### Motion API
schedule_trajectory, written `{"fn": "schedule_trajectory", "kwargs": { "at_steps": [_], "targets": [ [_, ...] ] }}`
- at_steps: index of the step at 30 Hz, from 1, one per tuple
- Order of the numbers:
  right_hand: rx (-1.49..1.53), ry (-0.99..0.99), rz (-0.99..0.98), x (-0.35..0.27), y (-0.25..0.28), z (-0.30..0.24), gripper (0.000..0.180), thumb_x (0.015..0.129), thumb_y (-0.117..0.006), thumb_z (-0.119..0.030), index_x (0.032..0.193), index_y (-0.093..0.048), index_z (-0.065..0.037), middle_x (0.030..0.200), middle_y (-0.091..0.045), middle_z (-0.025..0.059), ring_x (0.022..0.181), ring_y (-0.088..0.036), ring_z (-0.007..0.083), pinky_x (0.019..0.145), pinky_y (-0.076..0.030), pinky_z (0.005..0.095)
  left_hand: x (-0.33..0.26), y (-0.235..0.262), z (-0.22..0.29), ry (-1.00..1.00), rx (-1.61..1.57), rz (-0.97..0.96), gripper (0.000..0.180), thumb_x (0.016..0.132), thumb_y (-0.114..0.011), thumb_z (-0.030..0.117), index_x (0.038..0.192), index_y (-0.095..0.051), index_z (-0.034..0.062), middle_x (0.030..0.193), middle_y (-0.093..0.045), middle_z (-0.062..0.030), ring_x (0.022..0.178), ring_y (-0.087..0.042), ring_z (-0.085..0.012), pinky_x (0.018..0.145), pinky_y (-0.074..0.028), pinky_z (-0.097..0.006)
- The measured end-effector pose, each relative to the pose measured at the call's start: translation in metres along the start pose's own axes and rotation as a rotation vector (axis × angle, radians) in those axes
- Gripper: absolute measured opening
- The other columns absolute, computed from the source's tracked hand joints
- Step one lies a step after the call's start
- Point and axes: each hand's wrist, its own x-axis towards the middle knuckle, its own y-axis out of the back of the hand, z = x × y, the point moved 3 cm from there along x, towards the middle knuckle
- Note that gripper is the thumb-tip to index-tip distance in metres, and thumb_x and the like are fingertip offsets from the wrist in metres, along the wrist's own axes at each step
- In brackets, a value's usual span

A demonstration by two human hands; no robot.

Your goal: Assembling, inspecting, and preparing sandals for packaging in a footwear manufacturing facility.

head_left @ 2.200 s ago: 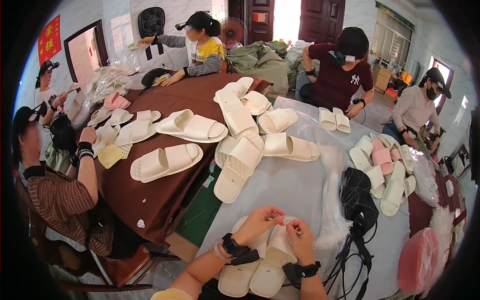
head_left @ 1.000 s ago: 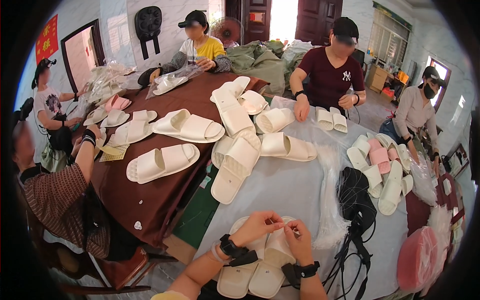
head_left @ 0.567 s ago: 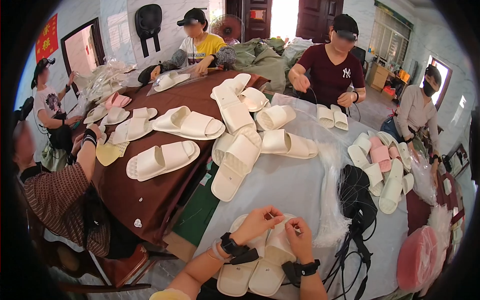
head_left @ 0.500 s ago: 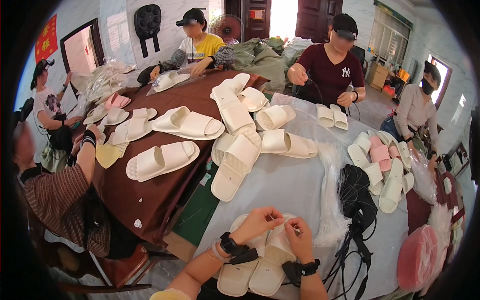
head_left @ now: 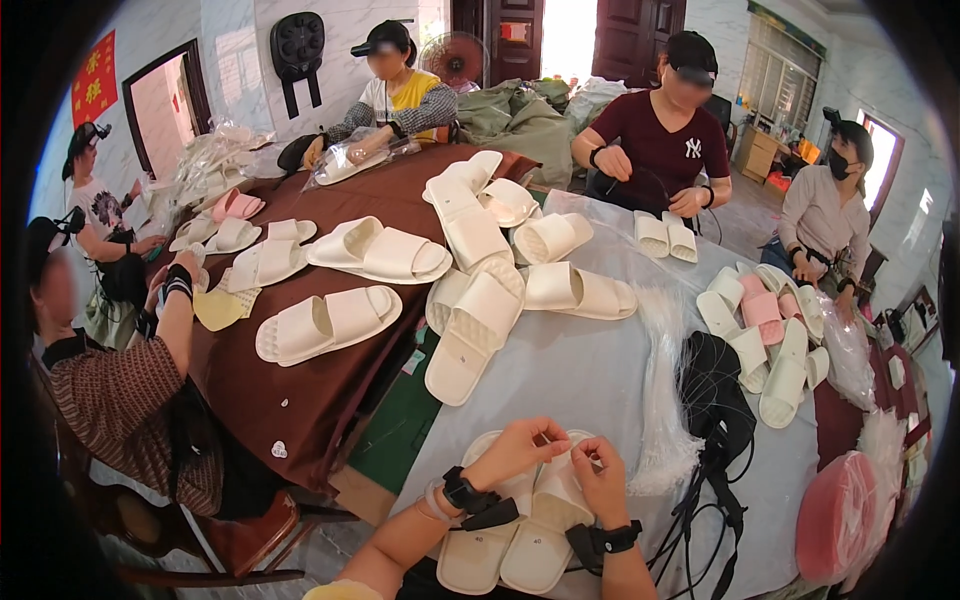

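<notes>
Both my hands hover over the toe ends of a pair of white slippers, the left slipper (head_left: 474, 563) and the right slipper (head_left: 540, 560), lying side by side at the table's near edge. Above them, my left hand (head_left: 525, 447) pinches thumb and fingertips together. Close beside it, fingertips also drawn together, is my right hand (head_left: 599, 472). Whatever lies between the fingers is too thin or small to make out. A bundle of thin transparent strands (head_left: 655, 400) rests just right of my hands, next to a black bag with straps (head_left: 715, 390).
A heap of white slippers (head_left: 475, 330) lies ahead, more on the brown cloth (head_left: 240, 370) at left. White and pink slippers (head_left: 765, 315) are piled at right, near a pink roll in plastic (head_left: 838, 515). Several co-workers sit or stand around the tables; one handles a bagged slipper (head_left: 345, 160).
My hands stay almost in place, fingertips still drawn together. Across the table, the co-worker in the dark red shirt has shifted a hand rightward, and the masked person at right has turned their head.
</notes>
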Motion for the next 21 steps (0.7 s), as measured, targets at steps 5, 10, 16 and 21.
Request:
{"fn": "schedule_trajectory", "kwargs": {
  "at_steps": [5, 10, 16, 21],
  "targets": [
    [0.036, -0.020, 0.012, -0.001, -0.001, -0.008, 0.007, 0.079, -0.058, -0.006, 0.081, -0.054, 0.000, 0.077, -0.054, 0.0048, 0.071, -0.050, 0.0139, 0.067, -0.040, 0.0253, 0.000, -0.002, -0.004, 0.030, -0.051, 0.006, 0.019, 0.082, -0.062, 0.019, 0.090, -0.058, 0.0014, 0.075, -0.058, 0.0011, 0.066, -0.051, -0.0064, 0.058, -0.041, -0.021],
    [0.009, 0.017, 0.003, 0.000, 0.000, -0.005, 0.007, 0.079, -0.058, -0.006, 0.081, -0.054, 0.000, 0.076, -0.054, 0.0045, 0.071, -0.050, 0.0135, 0.067, -0.040, 0.0253, 0.001, -0.004, -0.007, -0.015, -0.020, -0.071, 0.019, 0.082, -0.062, 0.019, 0.090, -0.058, 0.0014, 0.076, -0.058, 0.0010, 0.067, -0.051, -0.0062, 0.059, -0.042, -0.021],
    [0.067, -0.039, 0.018, -0.001, 0.001, 0.000, 0.007, 0.079, -0.058, -0.006, 0.081, -0.054, -0.001, 0.077, -0.054, 0.0042, 0.072, -0.050, 0.0130, 0.067, -0.040, 0.0254, 0.000, 0.000, -0.004, 0.087, -0.074, 0.056, 0.018, 0.082, -0.062, 0.017, 0.090, -0.058, 0.0018, 0.076, -0.057, 0.0004, 0.068, -0.051, -0.0059, 0.060, -0.041, -0.020],
    [0.064, -0.062, 0.002, 0.000, 0.000, -0.012, 0.007, 0.081, -0.055, -0.007, 0.080, -0.053, -0.001, 0.074, -0.052, 0.0003, 0.072, -0.045, 0.0096, 0.068, -0.039, 0.0233, 0.001, -0.005, -0.009, 0.025, -0.032, -0.044, 0.018, 0.083, -0.061, 0.019, 0.090, -0.058, 0.0031, 0.076, -0.057, 0.0017, 0.068, -0.051, -0.0054, 0.058, -0.040, -0.019]
  ]
}}
